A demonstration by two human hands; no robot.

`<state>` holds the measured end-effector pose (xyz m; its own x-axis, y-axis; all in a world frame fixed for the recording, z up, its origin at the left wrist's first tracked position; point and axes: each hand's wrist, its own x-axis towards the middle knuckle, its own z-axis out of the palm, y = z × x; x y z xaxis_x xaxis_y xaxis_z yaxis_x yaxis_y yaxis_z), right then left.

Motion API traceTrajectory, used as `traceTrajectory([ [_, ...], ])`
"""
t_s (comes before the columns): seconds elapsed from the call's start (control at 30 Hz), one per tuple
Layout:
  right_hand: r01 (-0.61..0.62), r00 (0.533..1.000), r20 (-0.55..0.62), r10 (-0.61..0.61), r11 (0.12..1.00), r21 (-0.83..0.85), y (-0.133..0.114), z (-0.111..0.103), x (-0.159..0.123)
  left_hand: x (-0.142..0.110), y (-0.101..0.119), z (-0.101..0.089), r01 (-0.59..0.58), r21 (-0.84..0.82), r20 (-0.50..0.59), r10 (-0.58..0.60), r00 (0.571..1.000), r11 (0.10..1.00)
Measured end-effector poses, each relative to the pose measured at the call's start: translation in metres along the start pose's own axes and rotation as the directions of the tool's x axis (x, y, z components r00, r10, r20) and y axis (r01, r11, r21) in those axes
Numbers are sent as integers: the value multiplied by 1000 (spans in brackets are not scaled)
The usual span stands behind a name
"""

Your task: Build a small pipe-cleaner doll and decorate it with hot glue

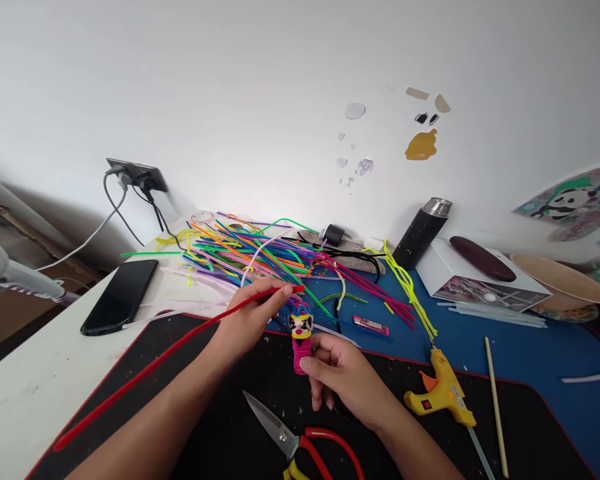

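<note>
Between the thumb and fingers of my left hand [255, 313] is a red pipe cleaner [165, 357]; its long tail runs down to the lower left. My right hand [343, 373] grips a small pipe-cleaner figure [301, 337] by its pink body. The figure stands upright, with a pale face, dark eye patches, yellow bands and a blue top. One end of the red pipe cleaner lies just above the figure's head. Below my hands, scissors [285, 433] with red and yellow handles rest on the black mat [220, 400].
A heap of colourful pipe cleaners [250, 250] spreads behind my hands. At the right lie a yellow glue gun [445, 390] and a thin wooden stick [496, 407]. A black flask [423, 233] and a white box [445, 267] stand farther back. A phone [120, 297] lies at left.
</note>
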<state>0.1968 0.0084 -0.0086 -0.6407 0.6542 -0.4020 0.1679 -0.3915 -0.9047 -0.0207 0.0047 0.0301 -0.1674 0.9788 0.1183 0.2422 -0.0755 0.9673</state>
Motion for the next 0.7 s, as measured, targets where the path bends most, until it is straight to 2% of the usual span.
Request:
traceTrajectory([
  [0.27,3,1000,16,-2,1000,-13,-1,1,-1,-1,-3,0,66,-77,56,-62,996,995],
  [0.5,7,1000,8,-7,1000,-19,-3,1,-2,-2,3,0,83,-71,70,-78,994,994],
  [0.7,12,1000,10,-12,1000,-20,-2,2,-2,-1,4,3,122,-155,94,-108,990,980],
])
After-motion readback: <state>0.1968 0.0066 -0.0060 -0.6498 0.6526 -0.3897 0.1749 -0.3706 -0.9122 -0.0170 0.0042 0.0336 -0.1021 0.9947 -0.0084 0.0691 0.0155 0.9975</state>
